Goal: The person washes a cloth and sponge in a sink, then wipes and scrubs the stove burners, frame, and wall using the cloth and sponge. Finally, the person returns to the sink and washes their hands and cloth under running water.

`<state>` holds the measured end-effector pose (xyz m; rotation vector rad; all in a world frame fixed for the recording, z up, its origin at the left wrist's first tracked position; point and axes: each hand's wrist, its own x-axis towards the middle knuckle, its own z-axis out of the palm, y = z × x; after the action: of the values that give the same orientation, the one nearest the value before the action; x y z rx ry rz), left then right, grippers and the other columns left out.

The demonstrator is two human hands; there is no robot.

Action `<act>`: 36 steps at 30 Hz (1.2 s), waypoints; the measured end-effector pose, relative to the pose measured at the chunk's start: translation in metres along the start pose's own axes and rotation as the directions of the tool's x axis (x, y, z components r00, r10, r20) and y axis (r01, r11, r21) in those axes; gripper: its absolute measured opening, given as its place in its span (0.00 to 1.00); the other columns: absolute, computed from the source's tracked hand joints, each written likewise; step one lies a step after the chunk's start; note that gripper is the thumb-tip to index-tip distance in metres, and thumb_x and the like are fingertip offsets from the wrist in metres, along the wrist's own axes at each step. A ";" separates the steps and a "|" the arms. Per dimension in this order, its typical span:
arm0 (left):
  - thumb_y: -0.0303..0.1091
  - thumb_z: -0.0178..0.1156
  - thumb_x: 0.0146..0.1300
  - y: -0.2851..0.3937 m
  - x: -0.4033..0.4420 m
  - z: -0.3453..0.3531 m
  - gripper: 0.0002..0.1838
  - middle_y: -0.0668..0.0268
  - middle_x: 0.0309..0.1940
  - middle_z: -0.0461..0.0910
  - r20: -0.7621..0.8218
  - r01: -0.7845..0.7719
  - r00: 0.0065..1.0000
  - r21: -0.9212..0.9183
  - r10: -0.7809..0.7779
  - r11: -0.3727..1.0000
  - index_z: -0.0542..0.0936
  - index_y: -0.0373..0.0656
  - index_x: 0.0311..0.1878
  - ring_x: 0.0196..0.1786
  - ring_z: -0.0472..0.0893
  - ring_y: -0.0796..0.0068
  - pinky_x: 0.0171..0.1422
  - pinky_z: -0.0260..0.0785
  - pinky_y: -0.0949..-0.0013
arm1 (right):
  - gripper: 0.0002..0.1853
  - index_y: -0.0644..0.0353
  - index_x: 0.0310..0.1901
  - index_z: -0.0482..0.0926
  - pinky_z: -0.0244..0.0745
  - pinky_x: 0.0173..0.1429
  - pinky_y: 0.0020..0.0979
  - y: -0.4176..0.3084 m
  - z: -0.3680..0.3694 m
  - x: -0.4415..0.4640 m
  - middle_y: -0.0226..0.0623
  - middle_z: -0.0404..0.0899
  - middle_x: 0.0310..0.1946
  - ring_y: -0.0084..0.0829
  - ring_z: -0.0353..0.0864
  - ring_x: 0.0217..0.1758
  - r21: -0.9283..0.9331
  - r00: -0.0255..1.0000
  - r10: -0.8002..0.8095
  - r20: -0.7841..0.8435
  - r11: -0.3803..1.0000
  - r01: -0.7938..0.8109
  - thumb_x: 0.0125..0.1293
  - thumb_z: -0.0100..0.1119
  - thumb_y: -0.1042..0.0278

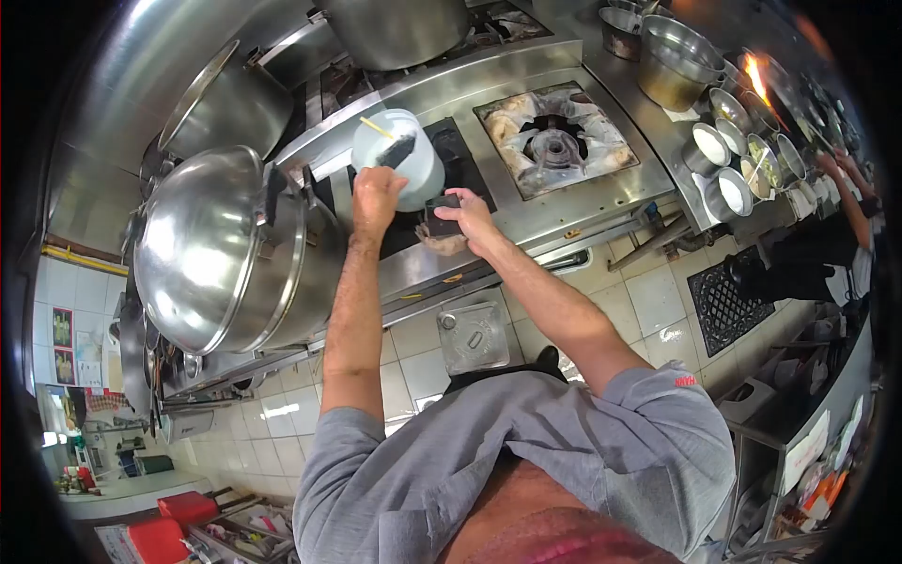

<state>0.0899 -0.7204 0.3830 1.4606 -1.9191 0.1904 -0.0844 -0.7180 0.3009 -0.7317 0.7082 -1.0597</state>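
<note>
My left hand (376, 199) is closed at the near rim of a white plastic tub (427, 174) on the stove. A dark, brush-like object (398, 150) shows just past its fingers, over the tub; its handle is hidden. A thin yellow stick (376, 127) pokes out at the tub's far side. To the right, at the stove's front edge, my right hand (470, 221) grips a dark block-like object (442, 216). Under that block sits a tan, stained piece (442, 242), whose kind I cannot make out.
A large domed steel pot (207, 249) stands on the left, with another big pot (230, 103) behind it. At the right is a stained gas burner (554, 146). Steel bowls (728, 193) line the side counter near a flame (754, 77). Another person's arm (850, 193) shows at far right.
</note>
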 end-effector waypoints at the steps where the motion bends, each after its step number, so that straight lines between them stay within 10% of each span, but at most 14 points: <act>1: 0.32 0.67 0.49 0.004 -0.002 0.001 0.09 0.56 0.34 0.77 -0.010 0.050 0.999 0.007 -0.050 0.999 0.79 0.39 0.31 0.42 0.74 0.54 0.47 0.65 0.58 | 0.22 0.62 0.46 0.71 0.74 0.47 0.30 -0.005 -0.014 -0.004 0.38 0.76 0.41 0.31 0.78 0.41 0.009 1.000 0.010 0.001 1.000 -0.010 0.48 0.66 0.79; 3: 0.32 0.67 0.49 0.028 -0.013 0.005 0.12 0.55 0.42 0.75 -0.178 0.055 0.984 0.170 -0.024 0.984 0.79 0.40 0.37 0.48 0.71 0.54 0.52 0.62 0.58 | 0.19 0.63 0.44 0.74 0.72 0.50 0.29 -0.013 -0.041 -0.013 0.41 0.73 0.45 0.34 0.76 0.45 -0.579 0.727 -0.657 0.202 0.518 0.629 0.48 0.67 0.76; 6: 0.31 0.65 0.53 0.073 -0.056 0.038 0.18 0.55 0.51 0.69 -0.530 0.220 0.840 0.132 -0.118 0.967 0.75 0.40 0.48 0.56 0.64 0.56 0.61 0.53 0.56 | 0.18 0.62 0.45 0.76 0.71 0.54 0.32 -0.044 -0.073 -0.048 0.43 0.70 0.49 0.38 0.73 0.52 -0.562 0.715 -0.671 0.197 0.520 0.643 0.50 0.66 0.74; 12: 0.29 0.65 0.52 0.126 -0.204 0.112 0.19 0.55 0.44 0.73 -0.044 0.274 0.960 -0.053 -0.277 0.960 0.74 0.41 0.48 0.50 0.69 0.52 0.56 0.58 0.55 | 0.19 0.60 0.47 0.76 0.73 0.52 0.37 -0.022 -0.168 -0.038 0.46 0.70 0.50 0.45 0.73 0.51 -0.787 0.633 -0.714 0.301 0.189 0.587 0.52 0.65 0.70; 17: 0.28 0.63 0.53 0.107 -0.275 0.094 0.14 0.55 0.39 0.73 0.224 0.460 0.864 0.009 -0.450 0.888 0.74 0.42 0.44 0.45 0.71 0.54 0.50 0.64 0.58 | 0.18 0.56 0.45 0.77 0.75 0.45 0.37 0.004 -0.163 -0.023 0.47 0.71 0.47 0.46 0.75 0.43 -0.830 0.455 -0.799 0.392 -0.094 0.550 0.51 0.67 0.66; 27: 0.30 0.62 0.55 0.069 -0.373 0.063 0.15 0.57 0.38 0.74 0.522 0.775 0.485 0.114 -0.701 0.621 0.74 0.42 0.45 0.37 0.75 0.61 0.40 0.70 0.62 | 0.18 0.53 0.44 0.78 0.76 0.40 0.37 0.014 -0.150 -0.016 0.46 0.72 0.45 0.44 0.76 0.41 -0.846 0.496 -0.770 0.401 -0.104 0.523 0.49 0.68 0.63; 36: 0.31 0.61 0.58 0.118 -0.294 0.122 0.17 0.65 0.38 0.75 0.641 0.861 0.508 -0.365 -0.575 0.354 0.73 0.40 0.51 0.34 0.76 0.75 0.41 0.71 0.71 | 0.19 0.53 0.44 0.79 0.76 0.42 0.37 0.015 -0.148 -0.019 0.47 0.72 0.45 0.45 0.76 0.43 -0.864 0.533 -0.741 0.410 -0.128 0.487 0.49 0.69 0.64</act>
<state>-0.0365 -0.5095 0.1479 1.7492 -1.1233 -1.2241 -0.2012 -0.7225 0.2076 -2.3225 1.2881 -1.5822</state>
